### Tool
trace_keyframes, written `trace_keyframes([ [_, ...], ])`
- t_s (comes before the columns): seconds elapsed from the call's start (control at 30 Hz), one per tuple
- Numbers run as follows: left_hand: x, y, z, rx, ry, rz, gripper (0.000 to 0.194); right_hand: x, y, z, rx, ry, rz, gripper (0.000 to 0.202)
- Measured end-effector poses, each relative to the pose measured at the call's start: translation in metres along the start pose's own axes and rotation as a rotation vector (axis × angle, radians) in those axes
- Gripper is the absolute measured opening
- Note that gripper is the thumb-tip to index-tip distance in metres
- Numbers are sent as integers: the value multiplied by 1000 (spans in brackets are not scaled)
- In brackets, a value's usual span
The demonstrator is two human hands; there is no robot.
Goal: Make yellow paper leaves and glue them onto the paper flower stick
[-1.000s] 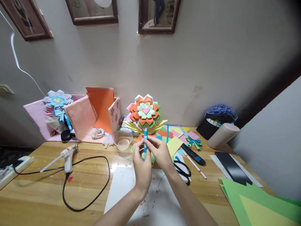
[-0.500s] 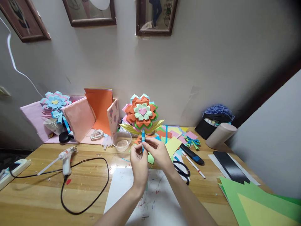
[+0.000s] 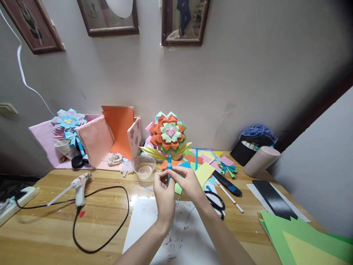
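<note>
A layered paper flower [image 3: 168,133] in orange, green, pink and pale blue stands upright in front of me, a pink heart at its centre. Yellow leaves [image 3: 151,152] spread from below its head on both sides. Its blue and white striped stem [image 3: 169,162] runs down between my fingers. My left hand [image 3: 164,193] pinches the stem from the left, and my right hand [image 3: 188,181] grips it from the right, with the fingertips of both close together. A white sheet [image 3: 143,221] lies beneath my wrists.
On the left are a glue gun [image 3: 79,189] with a looping black cord and a pink box [image 3: 95,138]. A clear bowl [image 3: 144,167] sits near the middle. Scissors [image 3: 216,202], a cutter [image 3: 227,184], a phone [image 3: 273,198] and green paper [image 3: 278,235] lie to the right.
The whole view has shifted slightly, so everything appears a little lower and further right. Both hands keep their hold on the stem.
</note>
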State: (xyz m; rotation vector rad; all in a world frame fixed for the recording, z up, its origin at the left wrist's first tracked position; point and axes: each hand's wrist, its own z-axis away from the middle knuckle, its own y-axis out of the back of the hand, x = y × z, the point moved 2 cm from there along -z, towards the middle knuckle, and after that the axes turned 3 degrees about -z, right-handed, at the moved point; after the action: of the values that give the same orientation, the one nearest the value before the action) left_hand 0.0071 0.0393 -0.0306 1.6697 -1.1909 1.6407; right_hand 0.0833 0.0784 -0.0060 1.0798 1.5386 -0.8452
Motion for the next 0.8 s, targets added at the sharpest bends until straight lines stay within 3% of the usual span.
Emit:
trace_keyframes([
  [0.17,4,3,-3,-120,-4,-87,16,3,8,-3,49,-3,35,32],
  [0.3,11,10,-21,-162,26,-149,26,5,17,-6,58,-7,5,32],
  [0.5,22,20,-48,-293,83,-121,31,3,9,-3,-41,-62,-40,29],
  [0.8,18,35,-57,-210,141,-158,32,10,-10,1,-132,-98,-27,23],
])
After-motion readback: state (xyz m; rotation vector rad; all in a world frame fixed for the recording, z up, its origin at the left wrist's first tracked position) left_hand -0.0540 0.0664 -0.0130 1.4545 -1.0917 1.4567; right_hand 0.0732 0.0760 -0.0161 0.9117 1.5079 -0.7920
